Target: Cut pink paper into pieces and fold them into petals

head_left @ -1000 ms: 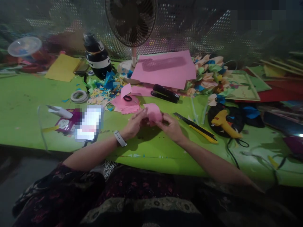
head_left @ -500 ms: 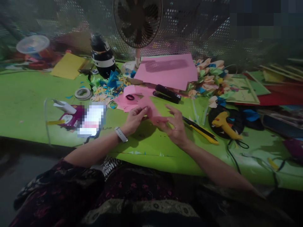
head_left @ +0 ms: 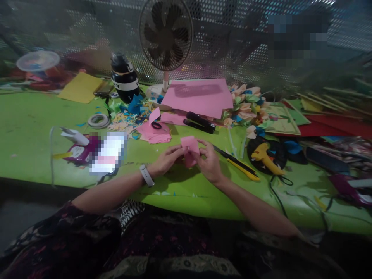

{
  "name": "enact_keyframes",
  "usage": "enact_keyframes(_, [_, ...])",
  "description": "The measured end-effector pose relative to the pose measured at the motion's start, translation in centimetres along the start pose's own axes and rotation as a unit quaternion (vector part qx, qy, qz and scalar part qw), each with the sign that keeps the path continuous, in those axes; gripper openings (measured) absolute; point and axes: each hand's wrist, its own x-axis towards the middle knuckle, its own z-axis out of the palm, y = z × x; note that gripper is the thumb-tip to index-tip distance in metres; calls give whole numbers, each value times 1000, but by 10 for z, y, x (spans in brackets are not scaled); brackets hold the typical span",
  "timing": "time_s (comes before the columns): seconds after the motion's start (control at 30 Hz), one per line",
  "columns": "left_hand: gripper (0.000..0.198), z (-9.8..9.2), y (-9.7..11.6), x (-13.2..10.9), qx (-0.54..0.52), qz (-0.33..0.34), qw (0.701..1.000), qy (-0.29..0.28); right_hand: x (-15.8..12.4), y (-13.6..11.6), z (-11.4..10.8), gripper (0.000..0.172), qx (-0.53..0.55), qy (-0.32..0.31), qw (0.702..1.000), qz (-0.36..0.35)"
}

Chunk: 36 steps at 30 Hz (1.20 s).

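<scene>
Between both hands, above the green table, is a small piece of pink paper. My left hand pinches its left edge with thumb and fingertips. From the other side my right hand has thumb and fingers closed on the same paper. Just beyond the hands lies a stack of pink paper pieces, with the dark handle loops of scissors on it. A black stapler rests behind my right hand. Right of that hand are a dark, pointed tool and a yellow cutter.
Large pink sheets lie in front of a fan. Paper flowers and a yellow glue gun are to the right. Leftward sit paper scraps, a tape roll, a lit phone and a black bottle.
The pink paper strip in my hands now appears as a smaller, more upright piece. My right fingers have closed in on it. The camera view has shifted slightly.
</scene>
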Motion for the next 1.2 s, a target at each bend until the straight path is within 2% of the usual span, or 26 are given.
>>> enact_keyframes(0.1, [52,2,0,1,45,36,998,24,-1,-2,0,73,-35,12,999,-25])
enact_keyframes(0.2, [55,2,0,2,80,64,994,45,1,-4,-2,63,-55,50,995,-61])
enact_keyframes(0.3, [55,0,0,2,100,67,992,43,4,-6,-5,51,-54,84,992,-72])
enact_keyframes(0.47, [57,2,3,-2,101,40,994,-13,7,-8,-7,41,33,27,999,-10])
enact_keyframes(0.63, [50,3,1,-2,89,47,994,-30,5,-10,-8,42,62,30,998,-1])
enact_keyframes(0.93, [49,4,3,-3,132,22,991,5,7,-7,-6,38,55,29,998,-18])
enact_keyframes(1.2, [60,7,10,-5,165,17,986,31,6,-9,-7,39,63,28,998,-11])
